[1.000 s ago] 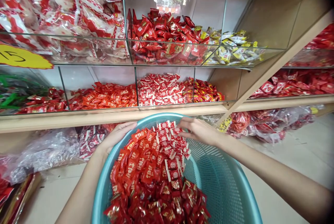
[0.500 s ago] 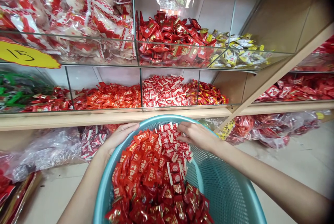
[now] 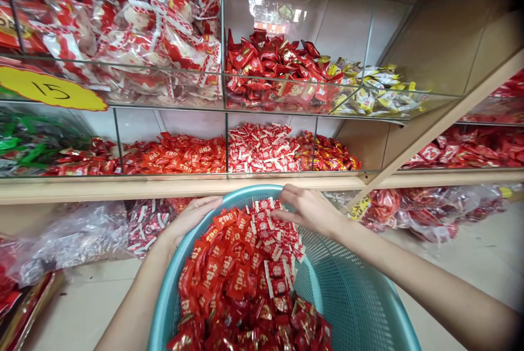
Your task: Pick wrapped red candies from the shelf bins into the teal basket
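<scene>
A teal plastic basket [image 3: 158, 296] with perforated walls takes up the lower middle of the view. My left hand [image 3: 196, 217] is wrapped over its left rim. Inside lie red-orange wrapped candies [image 3: 223, 255] on the left, small red-and-white wrapped candies [image 3: 264, 222] at the far side, and dark red, gold-printed candies [image 3: 262, 321] nearest me. My right hand [image 3: 309, 206] is at the far rim above the red-and-white candies, fingers apart, with the thumb stretched out over them. No candy shows in it.
Glass-fronted shelf bins ahead hold wrapped candies [image 3: 264, 149] in heaps, with a wooden ledge [image 3: 94, 190] below. A yellow price tag [image 3: 53, 89] marked 15 hangs at left. Clear plastic bags [image 3: 92, 228] and bagged red goods [image 3: 426, 212] lie beneath the shelf on the tiled floor.
My right hand has lifted slightly from among the red-and-white candies to the far rim, and its fingers have spread. My left hand stays on the rim. The view has shifted slightly.
</scene>
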